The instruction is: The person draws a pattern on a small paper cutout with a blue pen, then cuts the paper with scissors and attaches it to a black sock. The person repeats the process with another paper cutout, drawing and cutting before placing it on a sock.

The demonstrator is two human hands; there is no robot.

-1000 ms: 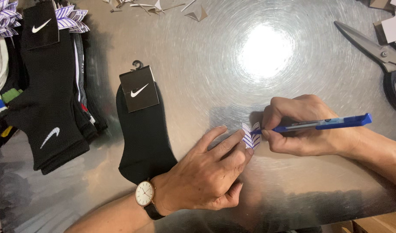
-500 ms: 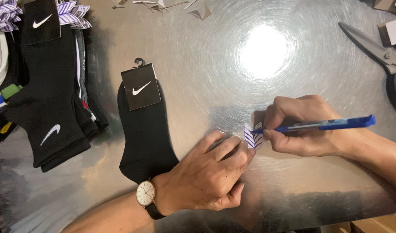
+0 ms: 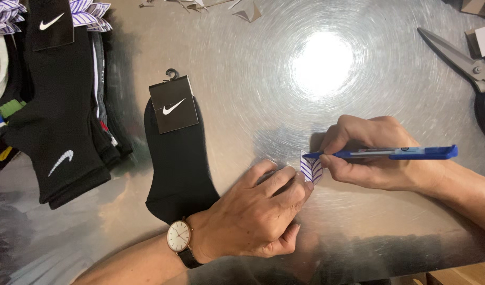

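My right hand (image 3: 372, 153) grips a blue pen (image 3: 395, 153), its tip resting on a small white tag with purple stripes (image 3: 311, 168) on the metal table (image 3: 285, 95). My left hand (image 3: 258, 214), with a wristwatch (image 3: 179, 236) on the wrist, lies flat beside the tag, and its fingertips pin the tag's left edge down. Just left of that hand a black sock (image 3: 178, 153) with a black card label and hook lies flat.
A pile of black and coloured socks (image 3: 52, 116) fills the left side, with more purple-striped tags (image 3: 89, 10) at the top left. Large scissors (image 3: 472, 74) lie at the right edge. Paper scraps (image 3: 242, 8) sit along the far edge.
Both hands keep their pose on the tag. The pen tip stays on the tag with only a slight shift.
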